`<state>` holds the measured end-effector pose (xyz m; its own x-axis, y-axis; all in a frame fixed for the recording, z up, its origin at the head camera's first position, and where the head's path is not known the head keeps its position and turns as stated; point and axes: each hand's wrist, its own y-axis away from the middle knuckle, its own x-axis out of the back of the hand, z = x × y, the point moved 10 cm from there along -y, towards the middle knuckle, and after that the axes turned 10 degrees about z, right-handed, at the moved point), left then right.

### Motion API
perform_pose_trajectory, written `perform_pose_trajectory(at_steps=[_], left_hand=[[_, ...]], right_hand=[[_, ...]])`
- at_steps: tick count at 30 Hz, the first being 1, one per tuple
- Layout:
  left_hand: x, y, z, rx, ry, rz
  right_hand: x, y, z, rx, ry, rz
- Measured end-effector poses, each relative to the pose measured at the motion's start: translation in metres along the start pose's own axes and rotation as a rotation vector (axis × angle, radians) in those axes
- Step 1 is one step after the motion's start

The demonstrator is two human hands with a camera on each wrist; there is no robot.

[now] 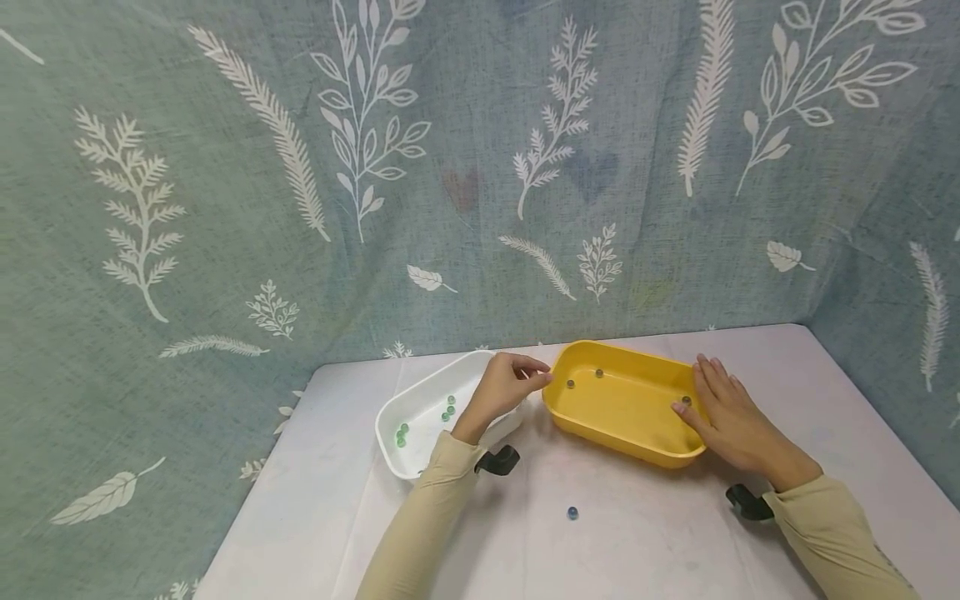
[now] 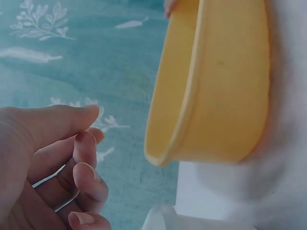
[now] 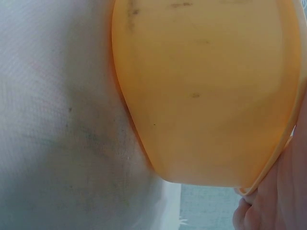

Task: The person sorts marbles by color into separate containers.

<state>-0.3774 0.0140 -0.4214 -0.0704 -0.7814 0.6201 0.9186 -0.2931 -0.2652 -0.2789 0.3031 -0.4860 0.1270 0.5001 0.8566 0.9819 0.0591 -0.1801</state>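
Note:
My left hand (image 1: pixel 504 385) hovers over the right end of a white tray (image 1: pixel 390 412), beside the left end of a yellow tray (image 1: pixel 622 442). Its fingers are loosely bent, thumb and index tips close together, with nothing visible between them in the left wrist view. Flat and with straight fingers, my right hand (image 1: pixel 731 421) rests on the yellow tray's right rim, its thumb reaching over the inside. Three dark marbles lie in the yellow tray, one marble (image 1: pixel 686 401) near the right thumb. Several green marbles (image 1: pixel 402 431) lie in the white tray.
A single blue marble (image 1: pixel 573 513) lies on the white-covered table (image 1: pixel 637 542) in front of the trays. Behind the table hangs a green-blue curtain (image 1: pixel 465 275) with a leaf pattern, which also runs along both sides.

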Motion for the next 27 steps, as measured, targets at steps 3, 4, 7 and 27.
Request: perform_pose_trajectory(at_steps=[3, 4, 7, 27], left_hand=[[0.004, 0.013, -0.002, 0.018, 0.021, -0.002], [0.006, 0.018, -0.003, 0.022, 0.022, -0.001], [0.009, 0.03, -0.004, 0.036, 0.015, 0.0], [-0.004, 0.096, -0.007, 0.061, 0.126, -0.062]], right_hand=[[-0.001, 0.0, 0.001, -0.003, 0.005, -0.004], [-0.001, 0.0, 0.001, -0.003, 0.006, -0.006], [0.0, 0.0, 0.0, -0.006, 0.003, -0.009], [0.002, 0.001, -0.004, 0.02, 0.018, -0.001]])
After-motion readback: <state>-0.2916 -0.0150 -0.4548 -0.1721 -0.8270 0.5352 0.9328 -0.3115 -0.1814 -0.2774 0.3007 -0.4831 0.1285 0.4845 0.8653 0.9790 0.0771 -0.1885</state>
